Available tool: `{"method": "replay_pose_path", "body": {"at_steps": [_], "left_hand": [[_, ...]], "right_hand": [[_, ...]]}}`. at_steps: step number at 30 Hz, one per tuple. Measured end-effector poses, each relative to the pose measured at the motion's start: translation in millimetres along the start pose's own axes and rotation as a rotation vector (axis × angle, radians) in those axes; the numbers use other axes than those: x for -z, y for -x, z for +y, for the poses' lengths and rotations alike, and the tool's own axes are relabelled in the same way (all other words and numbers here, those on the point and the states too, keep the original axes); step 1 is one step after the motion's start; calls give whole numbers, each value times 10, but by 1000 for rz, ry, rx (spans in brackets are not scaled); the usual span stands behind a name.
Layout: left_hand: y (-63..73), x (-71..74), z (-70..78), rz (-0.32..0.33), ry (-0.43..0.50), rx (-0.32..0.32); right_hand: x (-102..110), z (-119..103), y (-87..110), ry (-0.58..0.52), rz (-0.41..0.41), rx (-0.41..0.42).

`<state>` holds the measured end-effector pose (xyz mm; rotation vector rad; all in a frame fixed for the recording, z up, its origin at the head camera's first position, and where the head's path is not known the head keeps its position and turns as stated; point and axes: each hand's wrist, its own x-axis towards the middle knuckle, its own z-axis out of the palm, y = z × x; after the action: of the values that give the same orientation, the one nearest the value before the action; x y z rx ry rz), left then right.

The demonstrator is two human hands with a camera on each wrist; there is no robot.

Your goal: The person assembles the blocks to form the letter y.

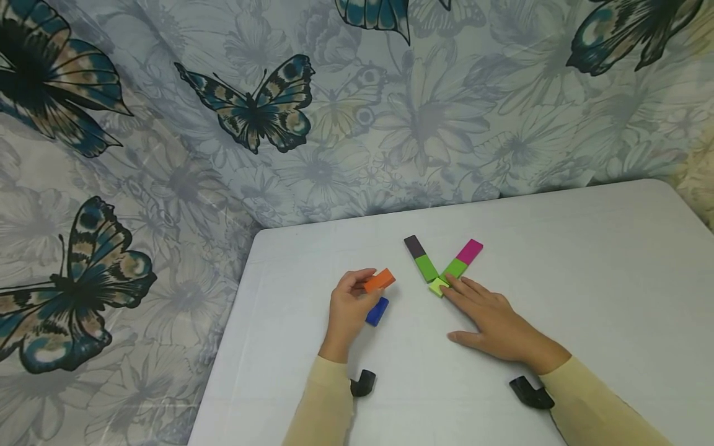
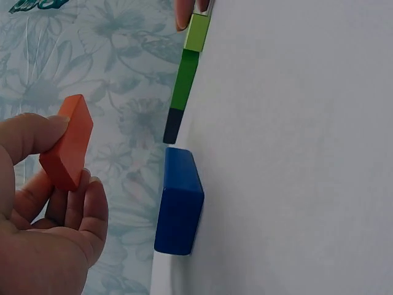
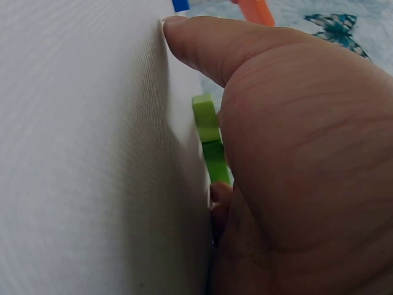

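Observation:
My left hand (image 1: 348, 313) pinches an orange block (image 1: 380, 280) between thumb and fingers, held up above the table in the left wrist view. Just below that hand lies a blue block (image 1: 377, 311) on the white tabletop. My right hand (image 1: 498, 325) is spread palm down, its straight fingertips at a light green block (image 1: 437, 287). From this block two arms fan out in a V. The left arm is a green block (image 1: 426, 269) followed by a dark block (image 1: 414, 246); the right one has another green block (image 1: 454, 268), then a magenta block (image 1: 470, 250).
The white table (image 1: 586, 248) reaches back to a wall hung with butterfly-print cloth (image 1: 346, 124). Black wrist pieces (image 1: 364, 383) sit by both cuffs, low over the table. More patterned cloth (image 1: 184, 297) drops along the table's left edge.

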<state>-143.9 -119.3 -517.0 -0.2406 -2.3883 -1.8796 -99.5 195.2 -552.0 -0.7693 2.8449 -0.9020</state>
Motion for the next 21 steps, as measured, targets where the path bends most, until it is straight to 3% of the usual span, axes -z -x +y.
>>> {"method": "replay_pose_path", "body": {"at_steps": [15,21], "left_hand": [[131,-335,19,-48,33,34],[183,-495,27,-46,-70,24]], "right_hand": [[17,-13,-6,-5,-12,-15],[15,-14,-4,-8,-15,-22]]}}
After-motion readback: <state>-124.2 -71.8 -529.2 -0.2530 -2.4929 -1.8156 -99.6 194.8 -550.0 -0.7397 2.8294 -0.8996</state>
